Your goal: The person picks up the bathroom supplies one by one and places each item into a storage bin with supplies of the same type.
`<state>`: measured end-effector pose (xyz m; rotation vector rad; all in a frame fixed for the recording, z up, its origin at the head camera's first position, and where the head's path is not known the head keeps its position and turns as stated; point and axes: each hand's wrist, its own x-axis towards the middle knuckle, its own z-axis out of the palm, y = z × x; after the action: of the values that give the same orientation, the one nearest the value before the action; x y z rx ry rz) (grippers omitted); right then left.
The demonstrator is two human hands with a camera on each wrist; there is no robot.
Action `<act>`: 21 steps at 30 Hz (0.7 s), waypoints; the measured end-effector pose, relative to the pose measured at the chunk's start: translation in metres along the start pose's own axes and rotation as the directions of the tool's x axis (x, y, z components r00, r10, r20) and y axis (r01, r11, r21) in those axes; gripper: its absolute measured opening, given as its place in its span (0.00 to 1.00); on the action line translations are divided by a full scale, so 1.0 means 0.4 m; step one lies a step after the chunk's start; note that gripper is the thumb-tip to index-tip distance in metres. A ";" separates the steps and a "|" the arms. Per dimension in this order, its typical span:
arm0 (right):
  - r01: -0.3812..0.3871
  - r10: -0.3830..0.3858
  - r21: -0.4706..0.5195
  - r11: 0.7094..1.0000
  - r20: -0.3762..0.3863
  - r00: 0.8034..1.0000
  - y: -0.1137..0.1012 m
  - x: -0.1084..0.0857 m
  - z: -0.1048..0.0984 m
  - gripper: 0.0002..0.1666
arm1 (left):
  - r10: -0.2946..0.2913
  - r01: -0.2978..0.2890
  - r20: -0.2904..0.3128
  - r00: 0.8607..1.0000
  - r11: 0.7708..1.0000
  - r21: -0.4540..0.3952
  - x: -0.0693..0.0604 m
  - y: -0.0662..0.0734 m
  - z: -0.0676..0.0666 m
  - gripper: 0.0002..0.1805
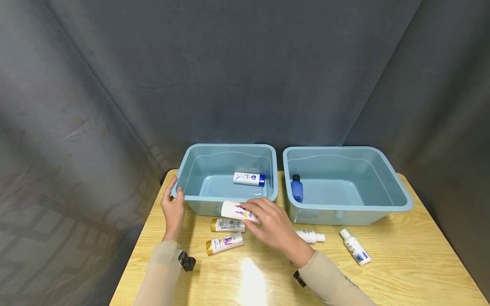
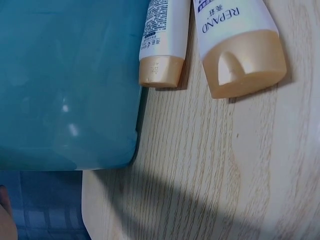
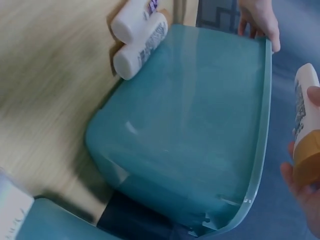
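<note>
The right hand (image 1: 269,221) has its fingers and thumb closed on a bottle (image 1: 232,209) above the left bin's (image 1: 226,199) front rim, a one-sided grip that seems enough for something so slim, while the left hand's (image 1: 173,210) fingers grip that bin's left rim, probably to steady it. Two gold-capped bottles (image 1: 226,243) lie before that bin and two white bottles (image 1: 357,248) before the right bin (image 1: 348,208), on their sides, perhaps for stability. The pale wood tabletop (image 1: 206,282) catches a bright glare, and a grey curtain (image 1: 245,85) hangs behind.
</note>
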<state>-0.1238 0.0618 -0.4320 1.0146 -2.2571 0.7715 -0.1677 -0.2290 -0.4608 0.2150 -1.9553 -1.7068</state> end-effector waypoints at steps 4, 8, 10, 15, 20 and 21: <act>-0.005 0.005 -0.001 1.000 0.004 1.000 0.005 0.020 -0.002 0.25 | 0.001 -0.001 0.000 1.000 1.000 -0.010 -0.003 0.000 0.000 0.23; -0.015 0.015 0.006 1.000 0.005 1.000 0.012 0.040 -0.003 0.25 | 0.004 -0.004 -0.002 1.000 1.000 0.000 -0.002 -0.002 0.000 0.23; -0.017 0.017 0.009 1.000 0.000 1.000 0.015 0.049 -0.003 0.24 | 0.002 -0.002 -0.001 1.000 1.000 0.002 -0.001 -0.004 0.000 0.23; -0.022 0.022 0.017 1.000 -0.023 0.999 0.024 0.068 -0.001 0.24 | -0.003 0.003 0.001 1.000 1.000 -0.002 0.000 -0.007 -0.001 0.23; -0.026 0.028 0.031 0.999 -0.041 0.999 0.031 0.086 -0.004 0.24 | 0.001 -0.001 -0.001 1.000 1.000 -0.010 0.001 -0.005 0.000 0.23; -0.028 0.029 0.034 0.999 -0.043 0.999 0.032 0.090 -0.005 0.24 | 0.004 -0.004 -0.001 1.000 1.000 -0.011 0.001 -0.005 0.000 0.23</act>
<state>-0.1537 0.0532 -0.4099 0.9738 -2.2331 0.8377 -0.1685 -0.2296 -0.4624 0.2081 -1.9436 -1.7147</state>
